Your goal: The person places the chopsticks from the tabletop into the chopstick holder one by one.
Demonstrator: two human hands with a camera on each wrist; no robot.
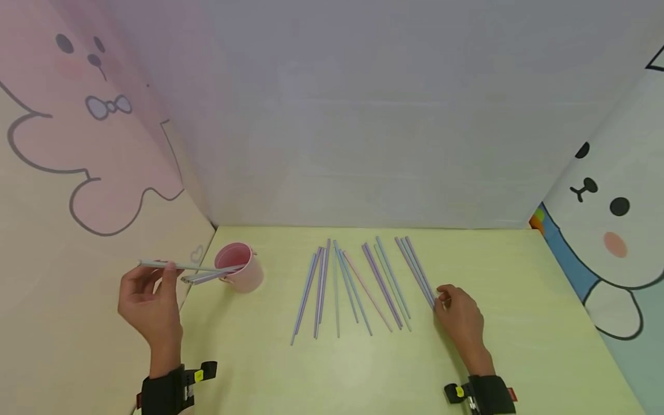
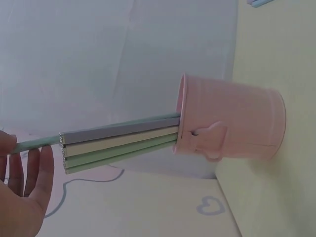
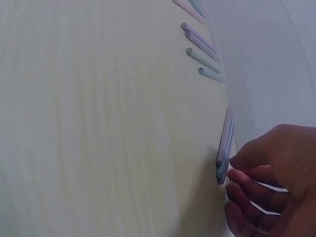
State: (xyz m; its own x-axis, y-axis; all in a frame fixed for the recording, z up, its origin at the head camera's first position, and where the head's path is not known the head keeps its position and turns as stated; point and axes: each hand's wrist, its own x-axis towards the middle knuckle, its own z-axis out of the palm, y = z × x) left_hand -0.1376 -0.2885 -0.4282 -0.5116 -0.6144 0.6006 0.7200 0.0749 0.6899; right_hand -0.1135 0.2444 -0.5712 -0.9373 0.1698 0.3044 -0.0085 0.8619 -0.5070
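Observation:
My left hand [image 1: 153,308] pinches the end of a pale green rolled-paper stick [image 2: 37,143] between thumb and fingertips. Its far end reaches into a small pink bucket [image 2: 237,108], upright at the table's left side. Several more sticks [image 2: 118,145], grey-blue, cream and green, lean out over the bucket's rim towards that hand. At the right, my right hand [image 1: 461,317] is beside the near ends of a small group of purple and blue sticks [image 1: 415,271]. Its thumb and loosely bent fingers are right at those ends, close over the table.
Several purple, blue, green and pink sticks [image 1: 337,288] lie spread across the middle of the pale yellow table [image 1: 332,380]. A plain pale wall [image 1: 363,115] stands behind, and cartoon-printed panels [image 1: 104,144] flank both sides.

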